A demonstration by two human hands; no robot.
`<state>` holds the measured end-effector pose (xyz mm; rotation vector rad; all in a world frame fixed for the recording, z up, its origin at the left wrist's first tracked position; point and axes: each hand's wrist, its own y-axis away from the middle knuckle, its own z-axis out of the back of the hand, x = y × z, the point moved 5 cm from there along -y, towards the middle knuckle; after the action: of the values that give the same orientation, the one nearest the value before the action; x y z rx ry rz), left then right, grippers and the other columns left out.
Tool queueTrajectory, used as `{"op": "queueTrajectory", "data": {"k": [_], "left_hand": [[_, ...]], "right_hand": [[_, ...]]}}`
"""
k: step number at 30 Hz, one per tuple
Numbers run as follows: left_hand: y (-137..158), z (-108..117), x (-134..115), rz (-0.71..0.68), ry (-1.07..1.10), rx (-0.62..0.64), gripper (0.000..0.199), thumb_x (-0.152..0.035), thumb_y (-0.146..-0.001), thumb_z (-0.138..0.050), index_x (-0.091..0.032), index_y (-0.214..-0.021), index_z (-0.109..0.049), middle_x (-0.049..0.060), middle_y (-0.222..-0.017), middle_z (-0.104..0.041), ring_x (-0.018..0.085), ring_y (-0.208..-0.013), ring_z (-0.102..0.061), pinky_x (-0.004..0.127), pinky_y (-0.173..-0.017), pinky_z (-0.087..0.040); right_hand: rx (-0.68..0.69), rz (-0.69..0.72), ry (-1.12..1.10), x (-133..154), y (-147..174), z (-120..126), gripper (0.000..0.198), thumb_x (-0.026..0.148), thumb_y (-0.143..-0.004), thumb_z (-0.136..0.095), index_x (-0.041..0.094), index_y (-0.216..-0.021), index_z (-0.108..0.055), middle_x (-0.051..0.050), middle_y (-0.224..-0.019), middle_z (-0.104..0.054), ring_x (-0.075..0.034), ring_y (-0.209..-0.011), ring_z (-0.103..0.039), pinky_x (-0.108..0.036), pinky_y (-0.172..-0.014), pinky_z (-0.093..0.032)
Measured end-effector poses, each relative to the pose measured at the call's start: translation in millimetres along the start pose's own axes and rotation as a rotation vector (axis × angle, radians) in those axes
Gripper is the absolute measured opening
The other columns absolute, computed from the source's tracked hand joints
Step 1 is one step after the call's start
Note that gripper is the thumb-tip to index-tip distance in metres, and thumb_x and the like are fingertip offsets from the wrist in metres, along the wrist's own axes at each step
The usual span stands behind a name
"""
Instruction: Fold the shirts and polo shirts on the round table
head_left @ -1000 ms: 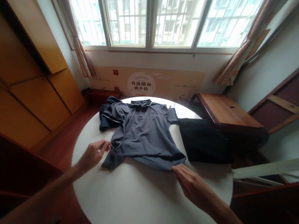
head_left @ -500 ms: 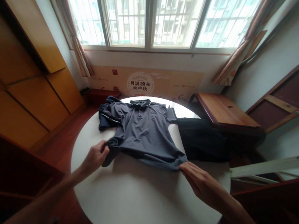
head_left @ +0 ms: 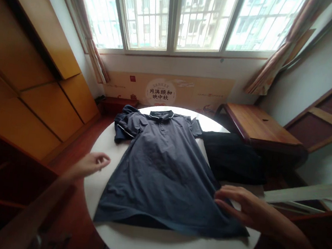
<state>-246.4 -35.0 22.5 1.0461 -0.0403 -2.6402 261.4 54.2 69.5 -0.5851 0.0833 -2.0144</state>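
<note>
A dark grey polo shirt point(head_left: 163, 168) lies spread front up on a round white table point(head_left: 169, 248), its collar toward the window and its hem toward me. Left of the shirt, above the table's edge, is my left hand point(head_left: 91, 164); its fingers are loosely curved with a gap to the thumb, and it holds nothing. My right hand point(head_left: 239, 204) hovers over or lightly touches the shirt's right side near the hem, fingers apart, no cloth gripped. Dark navy folded cloth point(head_left: 120, 129) sits by the left sleeve, and black folded cloth point(head_left: 234, 157) by the right sleeve.
Behind the table, a printed banner point(head_left: 200, 92) lines the wall under the window. A wooden side table point(head_left: 263, 124) stands at the back right, and wooden cabinets point(head_left: 50, 106) fill the left side. A pale bar point(head_left: 305, 192) runs along the right.
The shirt's lower part has been drawn toward me and laid flat, its hem now nearer the front edge. Both hands have let go of the hem and moved outward.
</note>
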Motion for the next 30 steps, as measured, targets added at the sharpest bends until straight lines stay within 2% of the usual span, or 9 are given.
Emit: {"op": "queueTrajectory", "data": {"k": [4,7,10,12,17,21,25,28,30], "left_hand": [[-102,43,-41,-0.094,-0.197,-0.424,0.032,-0.042,-0.083,-0.054,-0.017,-0.092,-0.073,0.008,-0.085,-0.074,0.021,-0.078,-0.069,0.025,-0.068,-0.049],[-169,50,-58,-0.015,-0.241,-0.468,0.039,-0.038,-0.086,-0.057,-0.012,-0.113,-0.069,0.013,-0.108,-0.073,0.023,-0.098,-0.068,0.026,-0.084,-0.049],[-208,43,-57,0.062,-0.257,-0.424,0.047,-0.041,-0.074,-0.073,-0.007,-0.107,-0.071,0.016,-0.101,-0.074,0.028,-0.098,-0.068,0.029,-0.084,-0.049],[-221,40,-51,0.067,-0.260,-0.408,0.040,-0.039,-0.070,-0.077,-0.009,-0.097,-0.074,0.015,-0.096,-0.075,0.028,-0.095,-0.068,0.028,-0.083,-0.049],[-235,59,-42,0.045,-0.255,-0.459,0.035,-0.034,-0.086,-0.059,-0.009,-0.107,-0.072,0.014,-0.106,-0.074,0.023,-0.097,-0.067,0.025,-0.083,-0.048],[-238,90,-38,0.048,-0.271,-0.514,0.037,-0.032,-0.088,-0.055,-0.009,-0.112,-0.070,0.013,-0.108,-0.073,0.021,-0.097,-0.066,0.025,-0.084,-0.048],[-233,112,-30,0.096,-0.339,-0.521,0.025,-0.030,-0.081,-0.062,-0.012,-0.092,-0.075,0.013,-0.095,-0.074,0.026,-0.095,-0.066,0.031,-0.085,-0.049],[-227,104,-40,0.102,-0.402,-0.526,0.018,-0.028,-0.077,-0.065,-0.014,-0.086,-0.074,0.015,-0.098,-0.072,0.031,-0.103,-0.062,0.038,-0.092,-0.046],[-222,80,-63,-0.002,-0.463,-0.520,0.023,-0.028,-0.082,-0.060,-0.015,-0.095,-0.073,0.016,-0.109,-0.068,0.032,-0.111,-0.058,0.042,-0.098,-0.043]], "right_hand": [[0.116,0.102,0.016,44,-86,-42,0.030,0.025,-0.100,-0.043,0.019,-0.078,-0.063,-0.006,-0.076,-0.063,-0.017,-0.072,-0.061,-0.028,-0.068,-0.049],[0.237,0.280,0.082,98,-127,-95,0.029,0.040,-0.097,-0.051,0.017,-0.085,-0.062,-0.007,-0.083,-0.064,-0.018,-0.074,-0.060,-0.029,-0.066,-0.046],[0.282,0.352,0.142,140,-144,-147,0.059,0.071,-0.083,-0.055,0.014,-0.096,-0.061,-0.011,-0.091,-0.064,-0.024,-0.079,-0.059,-0.035,-0.065,-0.047],[0.271,0.389,0.182,157,-147,-171,0.057,0.069,-0.084,-0.052,0.014,-0.098,-0.060,-0.012,-0.094,-0.063,-0.027,-0.083,-0.058,-0.038,-0.067,-0.047],[0.298,0.579,0.183,173,-144,-194,0.013,0.025,-0.089,-0.056,0.016,-0.099,-0.058,-0.008,-0.093,-0.063,-0.022,-0.081,-0.056,-0.035,-0.065,-0.043],[0.288,0.653,0.116,185,-134,-190,0.016,0.029,-0.090,-0.058,0.017,-0.099,-0.057,-0.004,-0.092,-0.063,-0.020,-0.075,-0.055,-0.034,-0.062,-0.041],[0.287,0.681,0.093,203,-122,-189,0.014,0.030,-0.094,-0.055,0.017,-0.095,-0.058,-0.003,-0.089,-0.064,-0.019,-0.073,-0.057,-0.033,-0.060,-0.040],[0.309,0.616,0.045,196,-132,-184,0.029,0.044,-0.098,-0.049,0.018,-0.089,-0.060,-0.002,-0.084,-0.065,-0.018,-0.071,-0.059,-0.031,-0.060,-0.040],[0.286,0.515,-0.013,168,-155,-169,0.033,0.044,-0.098,-0.046,0.019,-0.084,-0.060,-0.003,-0.082,-0.066,-0.016,-0.072,-0.060,-0.028,-0.064,-0.041]]}}
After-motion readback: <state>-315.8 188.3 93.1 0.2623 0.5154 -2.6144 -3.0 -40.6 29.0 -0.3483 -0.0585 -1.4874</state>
